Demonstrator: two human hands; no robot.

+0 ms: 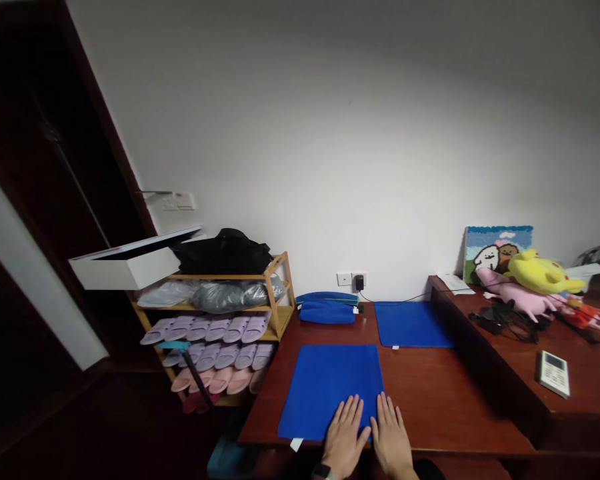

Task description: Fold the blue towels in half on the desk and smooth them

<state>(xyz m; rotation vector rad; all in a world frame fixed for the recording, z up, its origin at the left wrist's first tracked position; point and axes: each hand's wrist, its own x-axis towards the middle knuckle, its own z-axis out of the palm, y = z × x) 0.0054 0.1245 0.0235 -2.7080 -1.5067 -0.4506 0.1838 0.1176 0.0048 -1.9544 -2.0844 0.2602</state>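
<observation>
A blue cloth [330,380] lies spread flat on the reddish-brown wooden table [445,407], with a white tag sticking out at its near left corner. My left hand [344,433] rests flat on the cloth's near right part, fingers stretched forward. Beside it, my right hand [391,430] lies flat at the cloth's right edge, fingers extended, partly over bare wood. Neither hand grips anything. Farther back on the right lies a second flat blue cloth [413,325]. Folded blue cloths [327,311] sit at the table's back left.
A shoe rack [280,313] with several slippers stands left of the table, bearing a black bag [225,253] and a white box [125,267]. The raised surface on the right holds plush toys [545,273], cables [505,323] and a calculator-like device [554,373]. A charger [359,283] is plugged into the wall.
</observation>
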